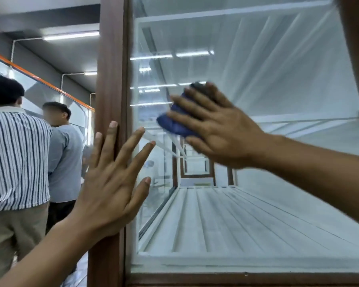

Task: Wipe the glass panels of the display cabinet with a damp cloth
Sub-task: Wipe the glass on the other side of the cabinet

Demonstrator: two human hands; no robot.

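Glass panel [267, 100], right hand [214, 129] pressing blue cloth [174, 125], left hand [110, 183] flat on frame [110, 69]

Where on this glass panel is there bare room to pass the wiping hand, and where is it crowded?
The glass panel is bare above the right hand and below its forearm, down to the bottom frame rail. It is crowded at left: the blue cloth under that hand, and the left hand spread over the wooden post.

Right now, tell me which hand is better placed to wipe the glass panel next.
Right. The right hand presses the blue cloth against the glass panel. The left hand holds no cloth; its straight fingers rest across the brown frame and the pane's edge.
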